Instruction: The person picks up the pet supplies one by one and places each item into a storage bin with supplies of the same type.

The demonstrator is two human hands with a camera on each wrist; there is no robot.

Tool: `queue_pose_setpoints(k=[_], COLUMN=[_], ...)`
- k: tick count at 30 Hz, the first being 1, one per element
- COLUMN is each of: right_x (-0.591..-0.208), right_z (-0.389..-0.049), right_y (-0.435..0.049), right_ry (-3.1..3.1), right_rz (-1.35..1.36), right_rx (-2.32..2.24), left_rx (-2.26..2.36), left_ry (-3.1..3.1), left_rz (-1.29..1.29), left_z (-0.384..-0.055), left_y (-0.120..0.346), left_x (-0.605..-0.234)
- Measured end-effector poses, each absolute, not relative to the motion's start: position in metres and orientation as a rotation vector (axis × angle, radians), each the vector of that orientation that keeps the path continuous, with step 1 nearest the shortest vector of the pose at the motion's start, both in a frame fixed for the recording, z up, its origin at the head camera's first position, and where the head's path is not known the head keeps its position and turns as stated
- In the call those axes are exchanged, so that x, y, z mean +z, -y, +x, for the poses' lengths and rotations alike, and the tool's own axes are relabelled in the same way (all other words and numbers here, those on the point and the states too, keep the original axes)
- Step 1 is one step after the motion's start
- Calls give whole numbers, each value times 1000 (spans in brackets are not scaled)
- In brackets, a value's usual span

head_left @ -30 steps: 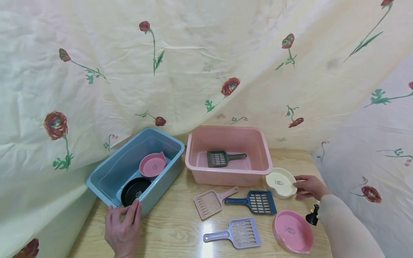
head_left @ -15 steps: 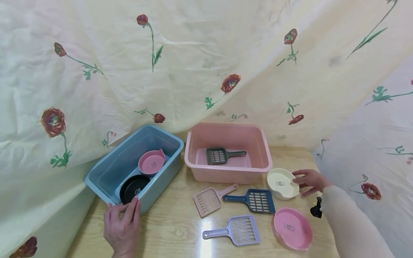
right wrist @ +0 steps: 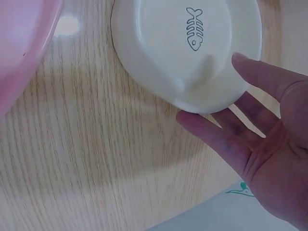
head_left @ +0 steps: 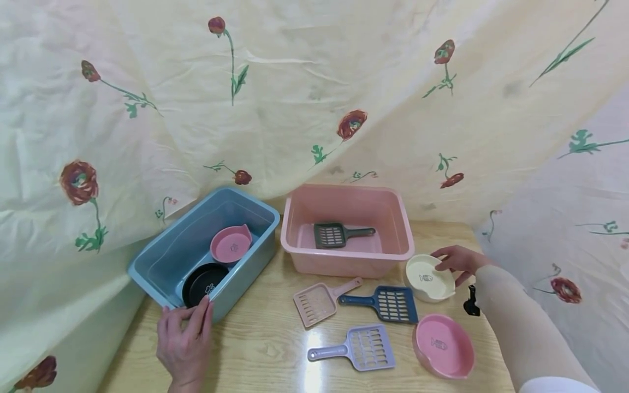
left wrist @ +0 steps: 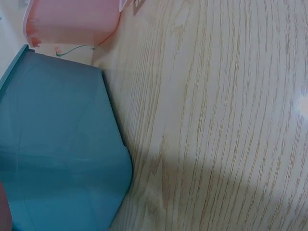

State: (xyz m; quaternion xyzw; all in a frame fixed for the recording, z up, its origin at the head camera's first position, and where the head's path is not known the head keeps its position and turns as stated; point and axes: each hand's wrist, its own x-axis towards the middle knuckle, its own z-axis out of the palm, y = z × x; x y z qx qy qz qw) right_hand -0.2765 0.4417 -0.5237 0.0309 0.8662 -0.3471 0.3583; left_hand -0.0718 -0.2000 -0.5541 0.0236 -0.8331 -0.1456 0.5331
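My left hand (head_left: 184, 341) grips the rim of a blue litter box (head_left: 250, 275) at its near corner. Inside that box lie a pink bowl (head_left: 231, 244) and a black bowl (head_left: 201, 281). My right hand (head_left: 459, 261) is at the right rim of a cream pet bowl (head_left: 426, 275), thumb over the inside and fingers along the outside. A fishbone print shows in this bowl in the right wrist view, where the thumb (right wrist: 262, 74) reaches over the edge. In the left wrist view, the blue box's outer wall fills the left side.
A pink litter box (head_left: 344, 266) holding a dark green scoop (head_left: 331, 236) stands at the back. Pale pink (head_left: 316, 305), navy (head_left: 395, 304) and lavender (head_left: 371, 348) litter scoops lie in front. A pink bowl (head_left: 444, 346) and a small black object (head_left: 472, 301) are at the right.
The cream bowl has shifted slightly right, and my right thumb has moved further in over its rim. My left hand stays on the blue box. The head view has tilted slightly.
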Motion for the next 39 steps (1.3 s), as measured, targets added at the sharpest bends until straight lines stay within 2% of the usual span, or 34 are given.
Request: queue_pose_setpoints(k=[14,25,30,36,39], right_x=[-526,-520,-485,-419,-386], right_z=[-271,-258,-255,-267,-275], right_y=[-438,-460,-480,-500,-493], right_ry=[-2281,-2333,-2340,-2399,-2455], right_rz=[85,61,49,32,-22], right_rx=[-952,-986,-973,-836,-797], left_rx=[-351,-338,-346,-355,-376], left_ry=[1961,2013,1985,2029,2054], left_rz=[48,58,46,60,75], left_z=[-75,-71,-71,-68,-65], left_y=[199,199,198,197,197], left_x=[-554,-551,-552,-550,-549])
